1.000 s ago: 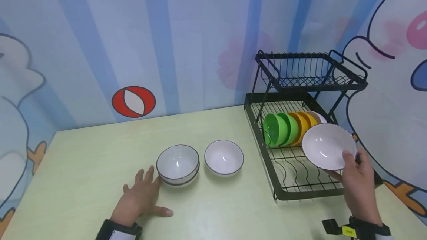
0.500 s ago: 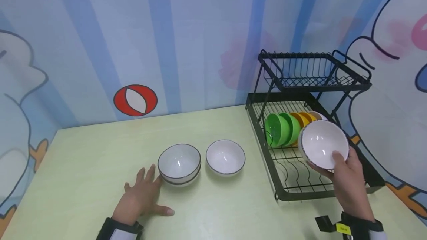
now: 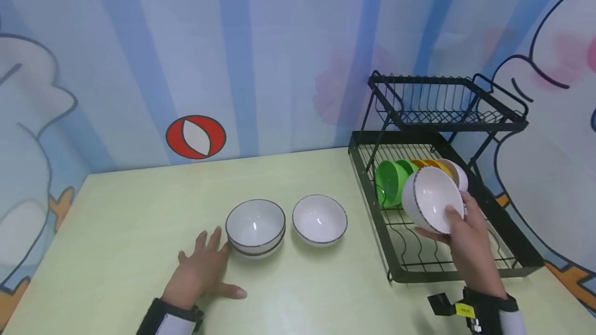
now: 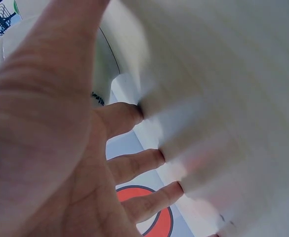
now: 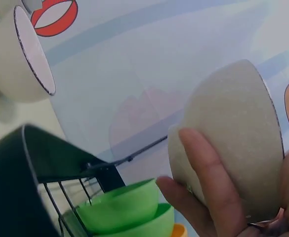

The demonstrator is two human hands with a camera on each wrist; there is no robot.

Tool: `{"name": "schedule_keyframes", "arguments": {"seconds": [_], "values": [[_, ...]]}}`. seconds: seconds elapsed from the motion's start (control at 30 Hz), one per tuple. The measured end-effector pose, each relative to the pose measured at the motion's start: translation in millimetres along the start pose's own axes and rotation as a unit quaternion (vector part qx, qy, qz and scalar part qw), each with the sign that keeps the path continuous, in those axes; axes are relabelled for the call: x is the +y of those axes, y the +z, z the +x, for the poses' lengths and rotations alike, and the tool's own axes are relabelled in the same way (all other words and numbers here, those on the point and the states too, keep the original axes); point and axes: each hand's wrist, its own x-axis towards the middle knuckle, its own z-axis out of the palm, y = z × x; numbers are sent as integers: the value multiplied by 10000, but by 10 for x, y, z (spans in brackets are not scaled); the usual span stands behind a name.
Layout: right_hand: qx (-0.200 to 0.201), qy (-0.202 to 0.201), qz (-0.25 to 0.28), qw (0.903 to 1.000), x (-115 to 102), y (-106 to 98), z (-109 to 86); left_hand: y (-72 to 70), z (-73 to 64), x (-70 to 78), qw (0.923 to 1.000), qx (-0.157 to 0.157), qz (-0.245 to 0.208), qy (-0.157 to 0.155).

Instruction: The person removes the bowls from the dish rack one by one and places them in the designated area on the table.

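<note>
My right hand (image 3: 470, 242) grips a white bowl (image 3: 433, 198) with a dark speckled rim, thumb inside and fingers round its outside. The bowl is tilted on its side over the lower tier of a black dish rack (image 3: 405, 275). In the right wrist view, the fingers (image 5: 211, 173) lie along the bowl's outer wall. My left hand (image 3: 200, 273) rests on the table with its fingers spread, beside a stack of white bowls (image 3: 255, 224) with dark rims. Right of the stack stands another white bowl (image 3: 319, 218). From the head view I cannot tell whether the left fingers touch the stack.
In the rack's lower tier, green bowls (image 3: 388, 182), yellow bowls (image 3: 444, 164) and a pale bowl (image 3: 458, 173) stand on edge in a row, partly hidden by the held bowl. The rack's upper tier (image 3: 447, 115) overhangs the back. A patterned cloth wall (image 3: 288, 56) rises behind the table.
My right hand has moved left over the rack and turned the bowl from facing up to more on its side. The left hand keeps its place by the stack; the view has shifted slightly.
</note>
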Motion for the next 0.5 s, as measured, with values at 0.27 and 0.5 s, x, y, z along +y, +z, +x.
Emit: {"name": "schedule_keyframes", "arguments": {"seconds": [0.27, 0.5], "values": [[-415, -367, -87, 9984, -139, 187, 105, -7, -4, -6, 10000, 36, -5, -43], [-553, -139, -10, 9984, -214, 351, 185, 20, 9, -21, 10000, 86, -3, -25]]}}
